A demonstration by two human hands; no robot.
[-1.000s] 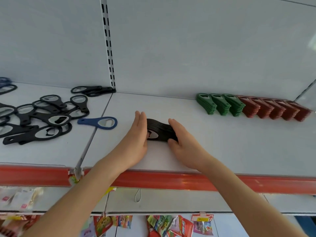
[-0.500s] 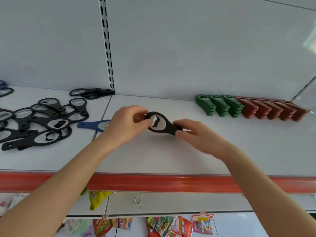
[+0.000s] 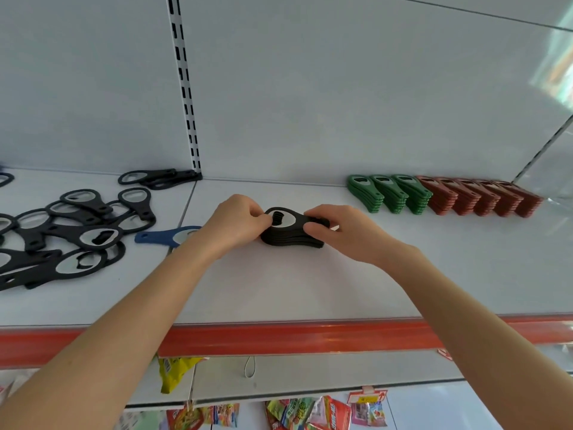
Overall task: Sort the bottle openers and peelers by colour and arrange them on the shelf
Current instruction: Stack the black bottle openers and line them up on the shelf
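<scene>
Your left hand (image 3: 238, 221) and your right hand (image 3: 335, 231) both grip the stack of black bottle openers (image 3: 291, 235). The stack lies flat on the white shelf (image 3: 310, 290), about midway along it and well back from the front edge.

Your left fingers curl round the wide head end. Your right fingers curl over the narrow handle end and cover most of it, so the handle tips are hidden from you. Between your hands only the top opener's pale metal insert shows. The layers below merge, dark on dark, and you cannot count them.

Just left of your left hand lies the blue opener (image 3: 161, 237), its head hidden behind your wrist. Further left, the loose black openers (image 3: 77, 240) overlap in a heap that the frame edge cuts off. A few more black ones (image 3: 155, 178) rest at the back, at the foot of the slotted upright (image 3: 186, 88).

To the right, along the back wall, the green stacks (image 3: 390, 193) stand touching the red-brown stacks (image 3: 477, 197) in one row. From here you cannot tell whether any of them are peelers.

Below the red edge strip (image 3: 279, 336), hanging snack packets (image 3: 310, 414) are cut off by the bottom edge, and their print is unreadable.
</scene>
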